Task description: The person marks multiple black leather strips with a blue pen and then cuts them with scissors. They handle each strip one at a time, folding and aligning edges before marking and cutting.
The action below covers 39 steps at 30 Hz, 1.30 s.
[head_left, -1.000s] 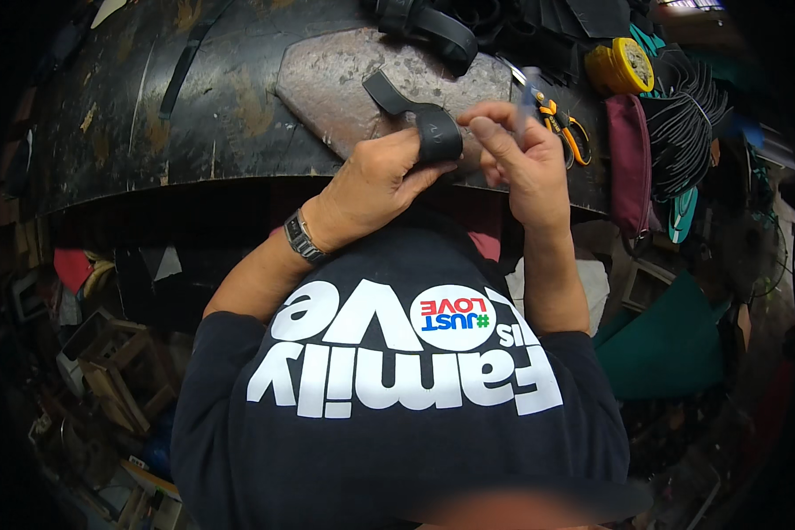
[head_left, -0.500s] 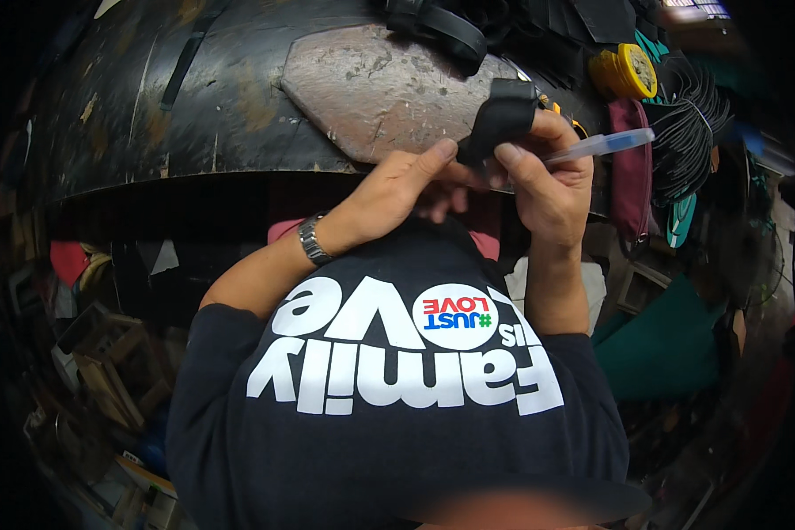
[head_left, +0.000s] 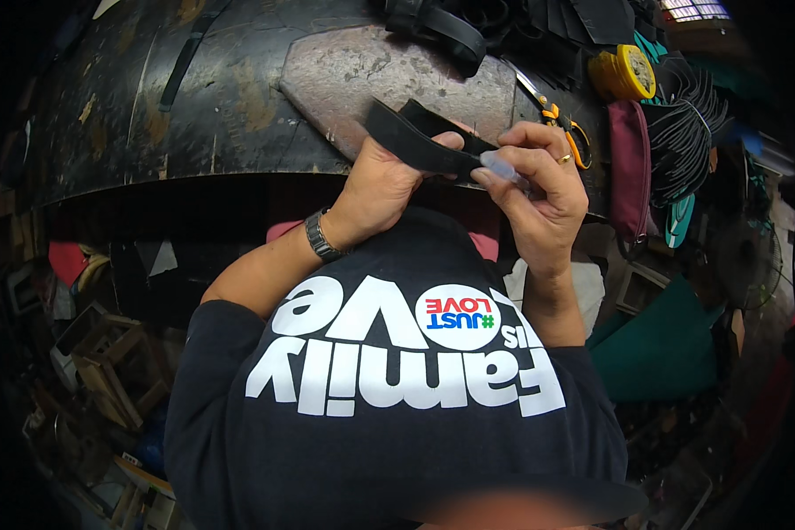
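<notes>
Black strap piece, flat and stiff-looking, held above the near edge of the surface. Long axis runs from upper left down to lower right; the free end points up-left over the worn metal plate, the lower end sits between the two hands.

Change: half a second ago the strap stood bunched and more upright, and the clear pen-like tool stuck out sideways to the right. Now the strap lies lower and stretched out, and the tool's tip meets the strap's lower end. Judged: positioning is over and work on that end has begun.

Left hand closed on the strap from below, thumb on its top face. Right hand closed around the tool, fingers curled; ring on one finger. Wristwatch on the left wrist.

Relative to the strap: orange-handled scissors just right; yellow tape measure further right and up; maroon pouch right; bundle of black cords far right; more black strap stock above.
</notes>
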Each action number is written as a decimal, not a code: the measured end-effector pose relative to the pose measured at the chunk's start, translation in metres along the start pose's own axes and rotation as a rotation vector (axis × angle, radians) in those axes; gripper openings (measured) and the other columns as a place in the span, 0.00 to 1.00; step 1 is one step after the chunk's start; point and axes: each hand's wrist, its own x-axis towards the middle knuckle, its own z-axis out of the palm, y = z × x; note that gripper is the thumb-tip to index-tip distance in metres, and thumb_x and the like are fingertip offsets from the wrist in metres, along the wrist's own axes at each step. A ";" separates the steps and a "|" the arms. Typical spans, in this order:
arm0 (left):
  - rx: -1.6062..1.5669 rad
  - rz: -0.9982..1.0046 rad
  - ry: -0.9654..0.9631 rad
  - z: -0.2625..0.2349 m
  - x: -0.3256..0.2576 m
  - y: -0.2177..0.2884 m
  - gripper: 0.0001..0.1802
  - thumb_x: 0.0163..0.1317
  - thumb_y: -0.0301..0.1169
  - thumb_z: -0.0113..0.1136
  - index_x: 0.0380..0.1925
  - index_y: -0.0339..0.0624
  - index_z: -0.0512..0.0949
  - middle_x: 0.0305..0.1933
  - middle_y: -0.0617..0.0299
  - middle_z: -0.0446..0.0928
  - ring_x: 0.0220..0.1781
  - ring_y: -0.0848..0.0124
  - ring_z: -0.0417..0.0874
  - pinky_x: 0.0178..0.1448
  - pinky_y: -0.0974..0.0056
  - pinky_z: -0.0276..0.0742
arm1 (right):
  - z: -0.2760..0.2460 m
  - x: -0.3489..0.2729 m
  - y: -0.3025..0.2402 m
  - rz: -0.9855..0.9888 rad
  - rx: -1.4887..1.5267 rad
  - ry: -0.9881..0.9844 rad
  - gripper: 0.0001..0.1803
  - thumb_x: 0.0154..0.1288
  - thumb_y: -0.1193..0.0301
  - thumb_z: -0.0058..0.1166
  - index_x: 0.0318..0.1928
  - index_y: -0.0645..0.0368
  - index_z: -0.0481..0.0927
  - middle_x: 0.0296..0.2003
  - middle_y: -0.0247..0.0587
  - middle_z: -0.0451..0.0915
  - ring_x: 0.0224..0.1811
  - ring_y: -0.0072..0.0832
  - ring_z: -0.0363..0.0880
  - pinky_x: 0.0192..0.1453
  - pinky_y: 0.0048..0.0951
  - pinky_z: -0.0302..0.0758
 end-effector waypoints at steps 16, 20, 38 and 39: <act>0.284 0.127 -0.144 -0.014 -0.001 -0.001 0.12 0.62 0.22 0.58 0.46 0.34 0.79 0.49 0.57 0.80 0.48 0.72 0.81 0.50 0.69 0.80 | 0.013 -0.011 0.010 0.226 0.341 0.063 0.09 0.54 0.85 0.61 0.35 0.63 0.77 0.37 0.34 0.73 0.36 0.17 0.70 0.40 0.16 0.67; 0.297 0.137 -0.134 -0.014 -0.002 -0.001 0.12 0.62 0.21 0.57 0.46 0.34 0.79 0.49 0.56 0.80 0.47 0.72 0.81 0.49 0.69 0.80 | 0.015 -0.011 0.012 0.228 0.357 0.060 0.09 0.56 0.86 0.59 0.36 0.63 0.76 0.37 0.33 0.72 0.32 0.14 0.70 0.33 0.14 0.66; 0.409 0.056 -0.095 -0.011 -0.004 0.006 0.13 0.59 0.25 0.64 0.44 0.34 0.80 0.41 0.58 0.82 0.43 0.75 0.81 0.50 0.71 0.78 | 0.021 -0.015 0.014 0.189 0.365 0.049 0.10 0.55 0.86 0.59 0.35 0.63 0.74 0.37 0.35 0.72 0.37 0.17 0.70 0.43 0.17 0.67; 0.366 0.047 -0.075 -0.012 -0.004 0.005 0.12 0.59 0.26 0.64 0.43 0.34 0.80 0.41 0.59 0.82 0.42 0.75 0.81 0.49 0.71 0.78 | 0.022 -0.015 0.014 0.168 0.359 0.038 0.10 0.55 0.86 0.59 0.35 0.63 0.74 0.37 0.35 0.72 0.39 0.17 0.70 0.45 0.18 0.67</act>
